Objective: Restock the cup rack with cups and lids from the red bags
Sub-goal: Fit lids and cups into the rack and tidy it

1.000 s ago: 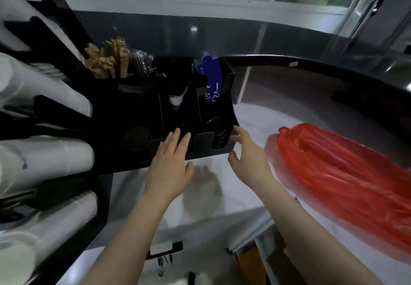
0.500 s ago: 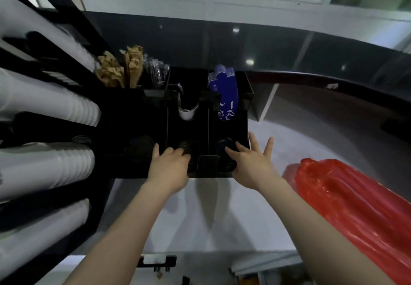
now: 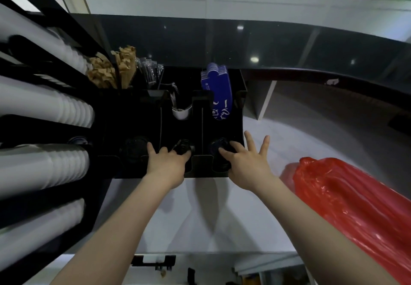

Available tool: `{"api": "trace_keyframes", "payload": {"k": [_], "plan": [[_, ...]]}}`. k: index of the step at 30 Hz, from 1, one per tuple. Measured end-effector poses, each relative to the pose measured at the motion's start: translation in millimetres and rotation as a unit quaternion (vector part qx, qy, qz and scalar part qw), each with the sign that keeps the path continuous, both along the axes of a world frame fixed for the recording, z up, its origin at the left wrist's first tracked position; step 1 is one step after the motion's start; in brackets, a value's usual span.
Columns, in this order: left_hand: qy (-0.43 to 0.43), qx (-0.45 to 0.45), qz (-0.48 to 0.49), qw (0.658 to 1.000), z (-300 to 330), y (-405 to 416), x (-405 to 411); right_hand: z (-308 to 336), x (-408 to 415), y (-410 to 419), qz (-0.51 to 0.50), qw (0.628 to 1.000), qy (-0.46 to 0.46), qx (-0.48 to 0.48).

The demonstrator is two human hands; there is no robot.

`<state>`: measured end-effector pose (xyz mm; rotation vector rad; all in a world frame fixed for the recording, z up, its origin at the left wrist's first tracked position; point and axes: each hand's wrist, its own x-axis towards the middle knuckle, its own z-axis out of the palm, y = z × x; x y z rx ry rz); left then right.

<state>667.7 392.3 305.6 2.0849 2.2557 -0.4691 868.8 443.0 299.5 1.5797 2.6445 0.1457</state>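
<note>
Head view: black cup rack (image 3: 133,111) on white counter (image 3: 200,213). Left hand (image 3: 165,164) curled over black lids (image 3: 182,147), middle slot. Right hand (image 3: 246,162) spread, fingertips on dark lids (image 3: 219,145), right slot. 1 red bag (image 3: 347,198) lies right. White cup stacks (image 3: 44,106) fill left tiers.

Both in the black plastic organiser (image 3: 241,106): left hand (image 3: 166,164) curled on the middle black lid stack (image 3: 182,147), right hand (image 3: 246,162) touching the right-hand dark lids (image 3: 219,149) beside the red plastic bag (image 3: 355,206).
</note>
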Motion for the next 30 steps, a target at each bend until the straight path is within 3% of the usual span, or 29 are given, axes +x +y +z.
{"api": "trace_keyframes", "payload": {"k": [7,15,20,22,25,30], "plan": [[0.010,0.029,-0.009,0.999,-4.5,-2.6,2.6,0.0,-1.7,-8.1,0.007,1.000,0.003,0.018],[-0.093,0.155,-0.057,0.982,-14.5,-24.7,-9.2,16.7,-17.7,-12.1,0.027,0.993,0.095,0.065],[-0.184,0.233,0.051,0.953,-4.4,-31.3,-47.2,23.4,-32.9,-14.6,0.053,0.988,0.136,0.054],[-0.199,0.191,0.114,0.954,0.5,-32.0,-67.7,24.1,-37.1,-15.2,0.054,0.987,0.144,0.048],[-0.130,0.083,0.121,0.981,1.7,-31.7,-81.4,23.2,-41.1,-16.5,0.055,0.987,0.147,0.037],[-0.104,0.038,0.133,0.985,3.7,-28.6,-83.1,21.1,-43.5,-15.6,0.051,0.987,0.149,0.025]]}}
